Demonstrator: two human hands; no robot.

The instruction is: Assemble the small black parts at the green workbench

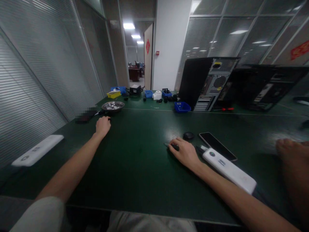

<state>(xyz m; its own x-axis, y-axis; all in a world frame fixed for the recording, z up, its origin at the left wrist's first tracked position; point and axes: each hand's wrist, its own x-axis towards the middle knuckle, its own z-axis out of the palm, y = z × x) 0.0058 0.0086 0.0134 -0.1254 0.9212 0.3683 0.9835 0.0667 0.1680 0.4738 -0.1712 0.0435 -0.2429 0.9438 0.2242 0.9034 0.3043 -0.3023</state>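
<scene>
My left hand (103, 126) is at the left of the green table (135, 151), just in front of a shiny metal bowl (113, 106). Its fingers are curled closed; a bit of something dark shows at the fingertips, too small to name. My right hand (184, 152) rests on the table at centre right, closed around the black handle of a small screwdriver (175, 147) whose thin metal shaft points left. Just beyond that hand lies a black computer mouse (188, 135). A phone (217, 146) and a white power bank (229, 169) lie to its right.
Another white power bank (38, 149) lies at the left edge. Blue bins (182, 107), a yellow bin (113, 94) and several small black parts stand along the back. A black computer tower (207, 84) stands at back right. Another person's hand (291, 149) is at the right.
</scene>
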